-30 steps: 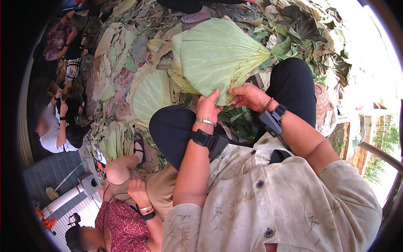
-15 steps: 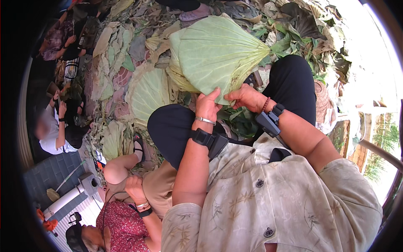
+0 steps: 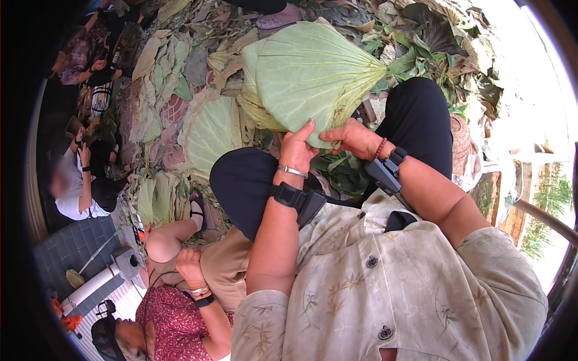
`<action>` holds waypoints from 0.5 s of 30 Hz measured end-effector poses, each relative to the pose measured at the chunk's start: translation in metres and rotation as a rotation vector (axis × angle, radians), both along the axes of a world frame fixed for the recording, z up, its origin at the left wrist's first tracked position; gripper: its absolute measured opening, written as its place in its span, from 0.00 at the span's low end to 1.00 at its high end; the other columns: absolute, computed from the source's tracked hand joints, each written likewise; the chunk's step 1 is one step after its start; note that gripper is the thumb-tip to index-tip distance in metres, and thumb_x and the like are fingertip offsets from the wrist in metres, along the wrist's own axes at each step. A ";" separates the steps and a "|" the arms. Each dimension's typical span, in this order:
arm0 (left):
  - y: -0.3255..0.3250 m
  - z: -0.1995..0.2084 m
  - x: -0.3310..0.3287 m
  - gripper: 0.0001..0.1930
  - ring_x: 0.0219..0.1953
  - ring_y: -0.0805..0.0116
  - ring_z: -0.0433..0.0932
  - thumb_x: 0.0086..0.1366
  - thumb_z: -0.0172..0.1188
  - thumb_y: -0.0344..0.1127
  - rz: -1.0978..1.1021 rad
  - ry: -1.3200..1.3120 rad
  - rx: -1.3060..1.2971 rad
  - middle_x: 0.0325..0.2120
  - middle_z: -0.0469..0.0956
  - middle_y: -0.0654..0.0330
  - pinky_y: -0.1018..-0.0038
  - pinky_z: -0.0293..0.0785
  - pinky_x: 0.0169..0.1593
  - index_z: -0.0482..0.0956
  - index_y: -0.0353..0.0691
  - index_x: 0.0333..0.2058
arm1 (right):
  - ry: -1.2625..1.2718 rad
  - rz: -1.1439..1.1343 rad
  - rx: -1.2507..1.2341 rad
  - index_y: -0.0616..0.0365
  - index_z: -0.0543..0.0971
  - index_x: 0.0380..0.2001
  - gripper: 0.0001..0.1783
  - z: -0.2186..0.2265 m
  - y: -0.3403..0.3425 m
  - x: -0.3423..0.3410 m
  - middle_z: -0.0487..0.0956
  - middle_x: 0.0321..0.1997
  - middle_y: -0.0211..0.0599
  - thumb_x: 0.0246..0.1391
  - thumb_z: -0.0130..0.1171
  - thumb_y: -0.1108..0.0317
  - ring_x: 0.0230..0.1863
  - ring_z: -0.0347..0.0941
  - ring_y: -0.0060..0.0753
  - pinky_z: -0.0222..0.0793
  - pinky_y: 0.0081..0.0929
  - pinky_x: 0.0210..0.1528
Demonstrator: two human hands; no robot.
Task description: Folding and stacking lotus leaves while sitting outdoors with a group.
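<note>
Fan-shaped green leaf (image 3: 313, 81): beyond lap, between and forward of dark-trousered knees (image 3: 418, 117). Left hand (image 3: 297, 149): thumb and fingers closed on near edge. Right hand (image 3: 354, 139): just beside, pinching same edge. Paler leaf (image 3: 212, 129): farther left, on littered ground.

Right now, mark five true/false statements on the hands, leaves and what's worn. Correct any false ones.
1. The left hand grips the big leaf at its near edge. True.
2. The right hand is clear of the big leaf. False: it pinches the near edge too, beside the left hand.
3. A pale leaf lies on the ground, left of the big leaf. True.
4. The bead bracelet is worn on the left arm. False: it is on the right.
5. The metal bangle is worn on the left arm. True.
</note>
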State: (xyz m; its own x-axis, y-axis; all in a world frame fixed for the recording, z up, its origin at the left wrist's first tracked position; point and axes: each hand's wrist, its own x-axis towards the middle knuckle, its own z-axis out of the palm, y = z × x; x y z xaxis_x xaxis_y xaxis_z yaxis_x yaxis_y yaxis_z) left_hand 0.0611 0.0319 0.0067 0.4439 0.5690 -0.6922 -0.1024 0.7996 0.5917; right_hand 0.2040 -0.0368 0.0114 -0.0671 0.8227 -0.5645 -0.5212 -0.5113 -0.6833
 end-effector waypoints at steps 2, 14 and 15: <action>0.000 0.000 0.000 0.13 0.32 0.70 0.74 0.57 0.57 0.37 0.028 -0.034 -0.043 0.35 0.75 0.63 0.75 0.69 0.30 0.71 0.42 0.41 | -0.012 0.005 -0.013 0.56 0.73 0.40 0.16 0.003 -0.001 0.000 0.75 0.36 0.31 0.45 0.60 0.69 0.33 0.69 0.28 0.66 0.30 0.31; 0.006 0.005 0.001 0.17 0.38 0.64 0.75 0.59 0.55 0.38 0.103 -0.086 0.014 0.39 0.74 0.56 0.67 0.73 0.39 0.68 0.36 0.44 | -0.056 0.056 -0.022 0.56 0.74 0.39 0.17 0.004 0.008 0.004 0.76 0.36 0.28 0.43 0.62 0.66 0.35 0.70 0.25 0.67 0.29 0.31; 0.005 0.006 -0.006 0.18 0.39 0.63 0.75 0.59 0.55 0.38 0.097 -0.123 0.035 0.39 0.74 0.55 0.65 0.73 0.40 0.68 0.35 0.45 | -0.025 0.070 -0.022 0.55 0.74 0.39 0.18 0.004 0.007 -0.002 0.76 0.36 0.28 0.42 0.63 0.65 0.36 0.70 0.24 0.67 0.29 0.31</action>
State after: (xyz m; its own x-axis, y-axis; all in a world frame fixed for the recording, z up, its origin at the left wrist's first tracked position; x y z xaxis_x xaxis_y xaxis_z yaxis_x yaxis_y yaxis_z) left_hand 0.0556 0.0374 0.0126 0.4657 0.6366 -0.6148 -0.2518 0.7613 0.5975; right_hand 0.2020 -0.0299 0.0157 -0.1094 0.8037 -0.5848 -0.4666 -0.5610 -0.6837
